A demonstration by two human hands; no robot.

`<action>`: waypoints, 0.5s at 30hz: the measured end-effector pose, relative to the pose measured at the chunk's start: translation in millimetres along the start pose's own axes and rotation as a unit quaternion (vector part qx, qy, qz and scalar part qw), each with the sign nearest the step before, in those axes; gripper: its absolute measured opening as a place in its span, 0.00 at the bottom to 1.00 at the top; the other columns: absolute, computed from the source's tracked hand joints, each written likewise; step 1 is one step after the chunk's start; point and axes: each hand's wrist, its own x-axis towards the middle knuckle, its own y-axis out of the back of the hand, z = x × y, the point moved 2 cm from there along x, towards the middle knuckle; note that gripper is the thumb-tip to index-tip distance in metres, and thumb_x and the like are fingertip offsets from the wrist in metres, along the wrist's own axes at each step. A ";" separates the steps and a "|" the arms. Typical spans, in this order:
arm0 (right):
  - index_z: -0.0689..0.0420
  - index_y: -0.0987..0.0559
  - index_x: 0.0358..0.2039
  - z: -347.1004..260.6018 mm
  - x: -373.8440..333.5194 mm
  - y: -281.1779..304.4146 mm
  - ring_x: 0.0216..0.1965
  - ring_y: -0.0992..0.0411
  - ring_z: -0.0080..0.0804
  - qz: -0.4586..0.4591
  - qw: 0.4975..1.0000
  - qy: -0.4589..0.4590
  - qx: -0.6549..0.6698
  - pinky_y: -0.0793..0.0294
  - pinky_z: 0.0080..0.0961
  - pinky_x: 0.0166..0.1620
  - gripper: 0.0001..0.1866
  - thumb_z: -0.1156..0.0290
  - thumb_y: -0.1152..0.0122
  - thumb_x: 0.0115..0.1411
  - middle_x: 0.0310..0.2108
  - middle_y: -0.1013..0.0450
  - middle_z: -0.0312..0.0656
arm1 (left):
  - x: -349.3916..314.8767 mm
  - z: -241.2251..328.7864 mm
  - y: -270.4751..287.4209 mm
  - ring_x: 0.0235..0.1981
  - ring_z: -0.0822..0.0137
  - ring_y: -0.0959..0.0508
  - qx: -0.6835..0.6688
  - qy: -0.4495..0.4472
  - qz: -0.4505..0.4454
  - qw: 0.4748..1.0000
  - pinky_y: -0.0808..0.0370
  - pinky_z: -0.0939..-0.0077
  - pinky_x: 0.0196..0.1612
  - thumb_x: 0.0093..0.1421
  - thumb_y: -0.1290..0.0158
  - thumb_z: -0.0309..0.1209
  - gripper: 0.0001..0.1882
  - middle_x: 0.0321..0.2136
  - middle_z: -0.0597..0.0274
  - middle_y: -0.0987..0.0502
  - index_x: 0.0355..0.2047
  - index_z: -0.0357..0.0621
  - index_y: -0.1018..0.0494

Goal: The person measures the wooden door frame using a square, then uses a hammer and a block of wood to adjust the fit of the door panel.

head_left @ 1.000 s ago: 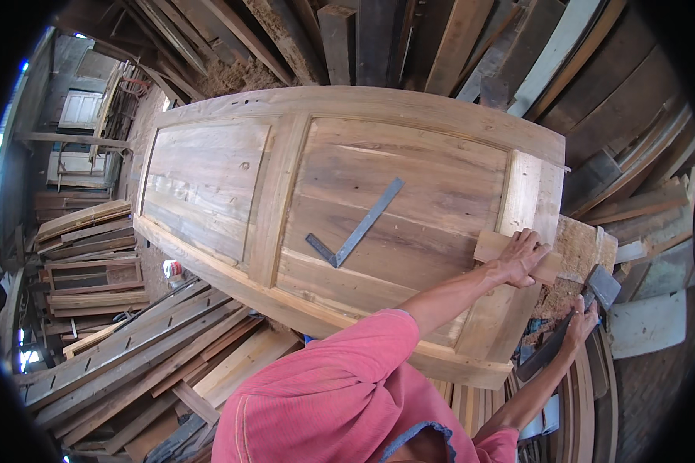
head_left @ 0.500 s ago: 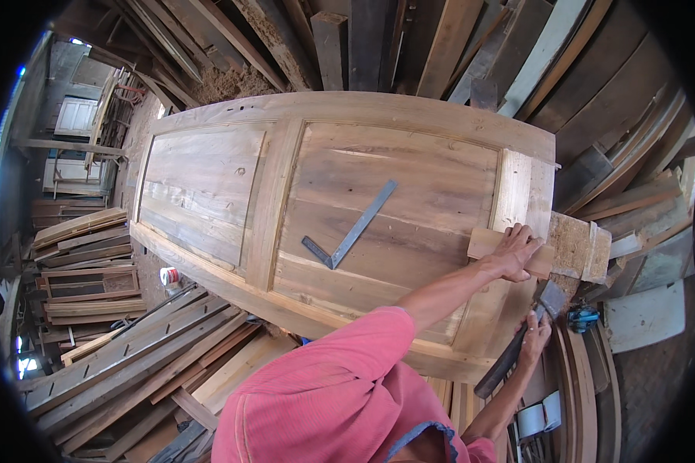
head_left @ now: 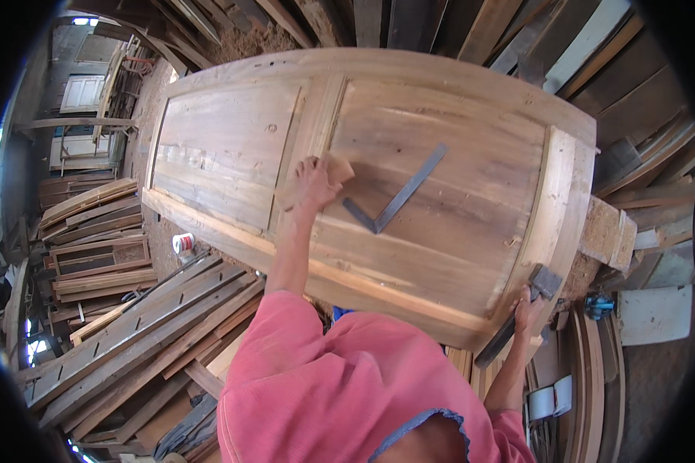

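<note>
My left hand [head_left: 316, 185] is closed around a small flat wood block [head_left: 340, 168] over the middle upright of a panelled wooden door [head_left: 409, 69]. Whether the block touches the door or hovers just above it, I cannot tell. A hammer [head_left: 547, 282] with a dark handle is gripped in my right hand [head_left: 527, 312], by the door's near right corner. Its square grey head points up and away from me. On the larger panel, just right of my left hand, lies a metal try square [head_left: 411, 187], untouched.
Timber boards [head_left: 139, 339] are stacked at the lower left, near a white and red tub [head_left: 183, 244]. More planks lean beyond the door's far edge. A sawdust-covered wood block [head_left: 608, 231] juts out past the right end, with a blue power tool [head_left: 598, 306] close by.
My left hand has carried the wood block leftward, from the door's right end to its middle upright. My right hand still holds the hammer near the same corner. The view has shifted slightly.
</note>
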 end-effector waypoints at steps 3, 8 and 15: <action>0.63 0.26 0.41 17.9 11.6 4.5 0.15 0.33 0.24 0.008 0.999 0.009 -0.045 0.32 0.26 0.17 0.14 0.64 0.40 0.67 0.18 0.32 0.37 | 3.1 -101.4 -26.1 0.62 0.40 0.37 0.041 0.057 0.004 0.997 0.39 0.45 0.64 0.49 0.32 0.40 0.46 0.61 0.43 0.36 0.67 0.46 0.39; 0.64 0.21 0.35 39.3 22.0 -2.8 0.18 0.30 0.27 0.064 0.983 0.042 -0.169 0.31 0.29 0.22 0.16 0.60 0.38 0.65 0.20 0.28 0.39 | -8.9 -124.1 -50.0 0.71 0.34 0.50 -0.015 0.039 0.082 0.996 0.50 0.39 0.70 0.54 0.35 0.42 0.49 0.70 0.34 0.50 0.70 0.40 0.47; 0.64 0.20 0.26 52.5 -67.8 -67.1 0.22 0.26 0.33 0.055 0.940 -0.057 -0.333 0.28 0.35 0.29 0.25 0.52 0.36 0.64 0.18 0.26 0.43 | -54.3 -115.5 -79.3 0.74 0.36 0.57 -0.017 -0.240 -0.025 0.970 0.57 0.41 0.73 0.59 0.43 0.51 0.48 0.73 0.36 0.55 0.71 0.36 0.48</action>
